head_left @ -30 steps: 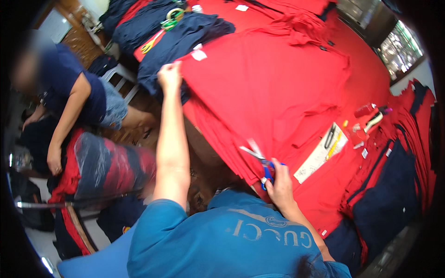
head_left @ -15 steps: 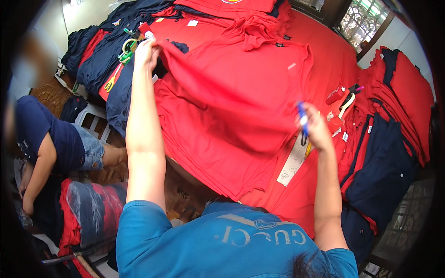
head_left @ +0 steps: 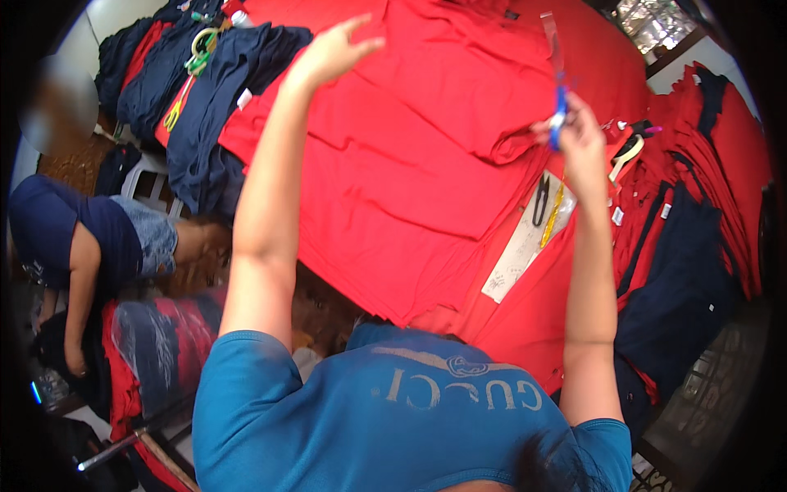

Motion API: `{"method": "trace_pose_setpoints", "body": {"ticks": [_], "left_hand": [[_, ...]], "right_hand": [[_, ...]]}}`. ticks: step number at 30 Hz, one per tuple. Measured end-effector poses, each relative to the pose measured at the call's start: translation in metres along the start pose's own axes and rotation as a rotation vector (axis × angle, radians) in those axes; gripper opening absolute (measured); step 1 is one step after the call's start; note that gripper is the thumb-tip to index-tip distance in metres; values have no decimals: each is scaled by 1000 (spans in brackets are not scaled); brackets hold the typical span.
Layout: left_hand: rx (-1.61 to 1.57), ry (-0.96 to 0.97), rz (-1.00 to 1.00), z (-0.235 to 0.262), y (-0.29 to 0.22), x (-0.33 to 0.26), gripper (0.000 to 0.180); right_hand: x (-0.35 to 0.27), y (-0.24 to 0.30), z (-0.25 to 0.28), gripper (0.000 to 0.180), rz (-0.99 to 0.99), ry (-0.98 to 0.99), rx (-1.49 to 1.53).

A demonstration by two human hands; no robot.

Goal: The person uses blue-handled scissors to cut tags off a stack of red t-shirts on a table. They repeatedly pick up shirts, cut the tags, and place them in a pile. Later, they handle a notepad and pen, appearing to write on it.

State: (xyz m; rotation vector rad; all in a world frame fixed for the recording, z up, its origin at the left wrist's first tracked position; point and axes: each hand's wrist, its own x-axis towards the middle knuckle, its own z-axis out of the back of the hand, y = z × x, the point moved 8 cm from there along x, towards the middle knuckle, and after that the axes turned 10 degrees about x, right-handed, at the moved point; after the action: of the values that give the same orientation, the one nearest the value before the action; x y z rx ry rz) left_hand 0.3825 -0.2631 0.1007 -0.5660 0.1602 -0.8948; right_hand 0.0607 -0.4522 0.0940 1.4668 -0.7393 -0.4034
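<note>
A large red garment (head_left: 410, 180) lies spread over the red-covered table, its folds loose and its front edge toward me. Over its far left part my left hand (head_left: 340, 51) is raised with the fingers apart and holds nothing. My right hand (head_left: 580, 135) is closed around blue-handled scissors (head_left: 560, 115) at the garment's right side. Their thin blade points away from me and is blurred. Below that hand, a white board (head_left: 512, 258) carries black thread snips (head_left: 540, 202) and a yellow strip (head_left: 552, 215).
Dark blue garments (head_left: 238, 90) are piled at the left, with yellow scissors (head_left: 172, 116) and a tape roll (head_left: 203, 41) there. Red and navy stacks (head_left: 684, 254) stand at the right beside a cream tape roll (head_left: 627, 156). Another person (head_left: 78, 246) bends over at the left, near plastic-wrapped clothes (head_left: 164, 353).
My left hand has let go of the red garment, which now lies flatter. My right hand has moved farther away with the scissors. The view has shifted slightly.
</note>
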Motion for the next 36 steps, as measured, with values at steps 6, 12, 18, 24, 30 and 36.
{"method": "trace_pose_setpoints", "body": {"ticks": [6, 12, 18, 24, 30, 36], "left_hand": [[492, -277, 203, -98, 31, -212, 61], [-152, -716, 364, -92, 46, -326, 40], [119, -391, 407, -111, 8, -358, 32], [92, -320, 398, -119, -6, -367, 28], [-1275, -73, 801, -174, -54, -385, 26], [-1613, -228, 443, -147, -57, -373, 25]], "right_hand": [[-143, -77, -109, 50, -307, 273, -59], [-179, -98, -123, 49, -96, 257, -138], [-239, -76, -143, 50, -107, 623, -289], [-294, -96, -115, 50, -609, 516, 182], [-282, -59, -89, 59, -464, 388, 324], [-272, -32, -67, 62, -405, 318, 395]]}}
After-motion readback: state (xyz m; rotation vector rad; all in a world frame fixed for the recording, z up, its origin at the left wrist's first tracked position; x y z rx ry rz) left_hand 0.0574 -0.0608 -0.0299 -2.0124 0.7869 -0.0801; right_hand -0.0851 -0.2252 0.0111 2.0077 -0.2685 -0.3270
